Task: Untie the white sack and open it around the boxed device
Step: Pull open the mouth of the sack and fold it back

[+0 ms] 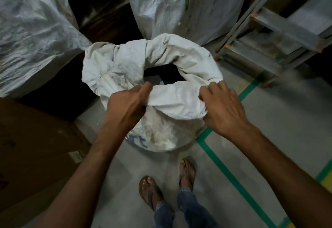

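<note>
Two big woven bulk bags are standing well beyond both hands, one (32,35) far out past the left hand and one (172,7) straight ahead between them. A brown cardboard box (36,147) is lying outside the left forearm, and a grey metal rack (280,35) is standing beyond and outside the right hand. Grey floor (280,129) is stretching under everything.

The white sack (116,66) is standing upright on the floor directly under and ahead of the hands. Its long axis is running vertically and its mouth is facing up toward the camera. The top is lying rolled down into a thick ring around the opening, and blurred blue print is showing on the near side below the left hand.

The left hand (125,105) is gripping the near stretch of that rolled rim at its left end, with the fingers curled under the fabric and the thumb lying on top. The right hand (222,109) is clutching the same stretch at its right end, with the fingers curled tight into the bunched cloth. The roll of fabric is spanning from one hand to the other.

Just beyond the fingertips, inside the ring, the boxed device (152,79) is showing only as a dark shape with a paler flat face, too dim to read.

Nearer than the wrists, two sandalled feet (149,190) are standing on the floor. A green tape line (230,175) is running under the right forearm.
</note>
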